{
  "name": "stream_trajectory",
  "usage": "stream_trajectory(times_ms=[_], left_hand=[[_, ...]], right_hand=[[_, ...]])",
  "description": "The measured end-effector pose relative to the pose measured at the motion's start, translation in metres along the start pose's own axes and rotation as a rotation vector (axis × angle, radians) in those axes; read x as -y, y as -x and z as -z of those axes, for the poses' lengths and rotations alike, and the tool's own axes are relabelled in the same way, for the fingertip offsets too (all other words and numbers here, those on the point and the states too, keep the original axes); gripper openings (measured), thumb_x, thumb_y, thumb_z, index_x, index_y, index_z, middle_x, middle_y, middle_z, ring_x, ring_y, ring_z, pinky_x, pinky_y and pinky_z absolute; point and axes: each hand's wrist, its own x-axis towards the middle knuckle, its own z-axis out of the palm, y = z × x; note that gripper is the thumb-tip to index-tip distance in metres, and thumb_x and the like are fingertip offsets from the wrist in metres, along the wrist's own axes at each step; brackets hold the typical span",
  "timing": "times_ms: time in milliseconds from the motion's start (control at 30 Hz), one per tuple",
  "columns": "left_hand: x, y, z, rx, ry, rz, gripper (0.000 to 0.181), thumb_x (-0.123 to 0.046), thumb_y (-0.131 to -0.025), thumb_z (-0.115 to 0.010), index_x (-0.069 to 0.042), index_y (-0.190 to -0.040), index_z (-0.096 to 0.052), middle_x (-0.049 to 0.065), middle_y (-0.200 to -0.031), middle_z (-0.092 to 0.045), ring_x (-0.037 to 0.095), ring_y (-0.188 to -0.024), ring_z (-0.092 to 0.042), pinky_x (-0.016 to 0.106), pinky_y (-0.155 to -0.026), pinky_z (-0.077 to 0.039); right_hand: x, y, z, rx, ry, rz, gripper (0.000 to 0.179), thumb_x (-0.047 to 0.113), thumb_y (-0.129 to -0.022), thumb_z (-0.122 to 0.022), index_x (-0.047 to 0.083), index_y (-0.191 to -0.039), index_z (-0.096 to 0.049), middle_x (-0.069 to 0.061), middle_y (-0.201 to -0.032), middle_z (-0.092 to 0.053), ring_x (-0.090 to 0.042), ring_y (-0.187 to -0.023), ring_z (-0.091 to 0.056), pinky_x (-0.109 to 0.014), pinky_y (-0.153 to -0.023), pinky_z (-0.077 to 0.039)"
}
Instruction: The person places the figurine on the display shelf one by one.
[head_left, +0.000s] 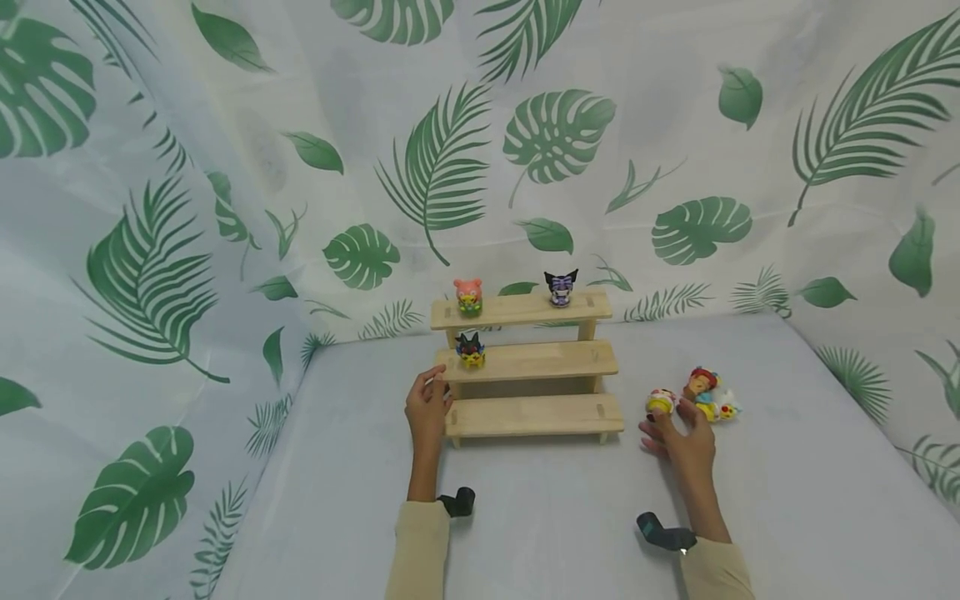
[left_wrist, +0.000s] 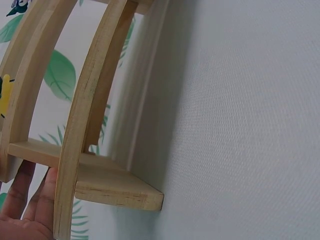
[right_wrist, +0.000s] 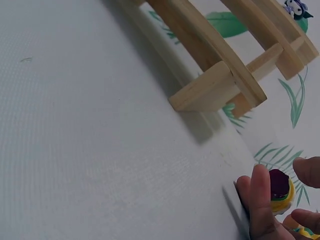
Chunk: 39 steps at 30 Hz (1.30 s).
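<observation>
A three-tier wooden display shelf (head_left: 534, 413) stands on the table. My left hand (head_left: 427, 406) is at its left end; in the left wrist view its extended fingers (left_wrist: 20, 190) reach up to the wooden side piece and appear to touch it. My right hand (head_left: 686, 446), to the right of the shelf, holds a small yellow-and-white figurine (head_left: 661, 401) between its fingers. In the right wrist view this figurine (right_wrist: 281, 192) shows a dark round patch towards the wrist, partly hidden by a finger. Close beyond the hand lie a red-capped figurine (head_left: 701, 383) and a white-and-yellow figurine (head_left: 727, 406).
On the top tier are a pink-hooded figurine (head_left: 468, 297) at left and a black-and-purple figurine (head_left: 561, 288) at right. A dark-eared yellow figurine (head_left: 471, 350) sits at the middle tier's left. A leaf-print cloth (head_left: 465, 50) hangs behind the white table (head_left: 547, 517).
</observation>
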Motion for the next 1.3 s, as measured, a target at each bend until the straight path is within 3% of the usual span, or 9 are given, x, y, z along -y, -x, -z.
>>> stream_trajectory(times_ms=[367, 967, 1133, 1300], left_hand=[[0.000, 0.000, 0.000, -0.013, -0.017, -0.007, 0.022, -0.024, -0.101, -0.055, -0.016, -0.116, -0.069, 0.017, -0.105, -0.072, 0.028, -0.102, -0.070, 0.040, -0.080, -0.061], [0.003, -0.001, 0.000, -0.009, -0.006, -0.010, 0.022, -0.024, -0.101, -0.056, -0.016, -0.116, -0.069, 0.018, -0.108, -0.071, 0.029, -0.104, -0.069, 0.043, -0.082, -0.060], [0.002, -0.002, 0.000, -0.006, -0.005, -0.018, 0.022, -0.024, -0.101, -0.056, -0.016, -0.116, -0.069, 0.018, -0.107, -0.071, 0.030, -0.104, -0.069, 0.041, -0.080, -0.061], [0.002, -0.001, 0.000, -0.004, -0.001, -0.011, 0.022, -0.024, -0.101, -0.056, -0.015, -0.116, -0.069, 0.018, -0.107, -0.071, 0.031, -0.105, -0.068, 0.040, -0.081, -0.061]], right_hand=[[0.006, -0.009, -0.005, -0.011, -0.156, -0.064, 0.073, 0.030, -0.098, -0.058, 0.013, -0.157, -0.017, -0.010, -0.164, -0.019, 0.001, -0.069, -0.070, -0.025, -0.066, -0.060], [0.008, -0.013, -0.012, -0.102, -0.211, -0.107, 0.065, 0.027, -0.099, -0.057, 0.008, -0.154, -0.026, -0.015, -0.160, -0.028, 0.004, -0.068, -0.068, -0.024, -0.067, -0.060], [0.010, -0.012, -0.014, -0.134, -0.221, -0.117, 0.060, 0.022, -0.099, -0.056, 0.006, -0.151, -0.031, -0.016, -0.142, -0.044, 0.003, -0.068, -0.068, -0.025, -0.068, -0.061], [0.012, -0.012, -0.014, -0.139, -0.236, -0.132, 0.061, 0.021, -0.099, -0.057, 0.005, -0.151, -0.029, -0.005, -0.119, -0.050, 0.001, -0.069, -0.069, -0.026, -0.073, -0.060]])
